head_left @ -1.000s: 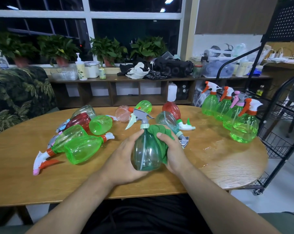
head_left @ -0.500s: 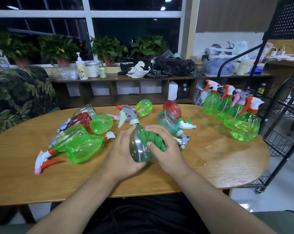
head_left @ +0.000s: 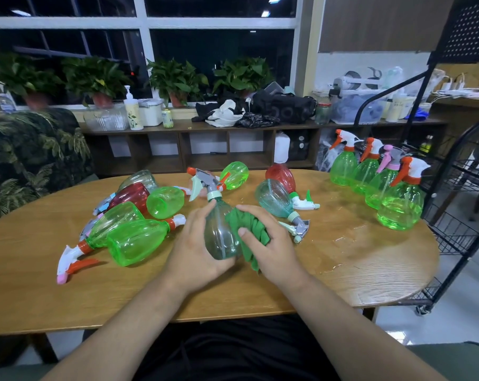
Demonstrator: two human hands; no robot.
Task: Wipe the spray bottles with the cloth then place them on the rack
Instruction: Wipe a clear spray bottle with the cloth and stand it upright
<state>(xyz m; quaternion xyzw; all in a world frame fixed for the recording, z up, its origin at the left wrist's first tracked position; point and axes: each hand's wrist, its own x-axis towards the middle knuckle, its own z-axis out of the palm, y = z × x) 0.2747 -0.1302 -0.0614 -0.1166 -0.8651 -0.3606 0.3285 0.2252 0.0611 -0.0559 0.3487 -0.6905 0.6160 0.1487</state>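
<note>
The oval wooden table [head_left: 370, 276] fills the middle of the view. Its near edge lies just above the person's lap, and its right edge runs close to a black wire rack [head_left: 458, 232] on castors. Bare wood lies along the front edge on both sides of the arms; the right part has a wet sheen [head_left: 342, 240]. A leaf-print armchair [head_left: 32, 160] stands at the left end. Behind the table, a low wooden shelf unit [head_left: 205, 127] under a dark window carries potted plants [head_left: 178, 78] and clutter.

A heap of lying spray bottles [head_left: 134, 240], green and red, crowds the table's left half. Four upright green bottles [head_left: 397, 207] stand in a row at the far right edge, just beside the rack. A teal bottle [head_left: 274, 199] and a red bottle [head_left: 281, 174] lie past the hands.

At the centre the left hand [head_left: 194, 248] grips a clear grey-green spray bottle [head_left: 219, 235], tilted with its trigger head away. The right hand [head_left: 274, 248] clutches a bunched green cloth [head_left: 249, 229] against the bottle's right side.
</note>
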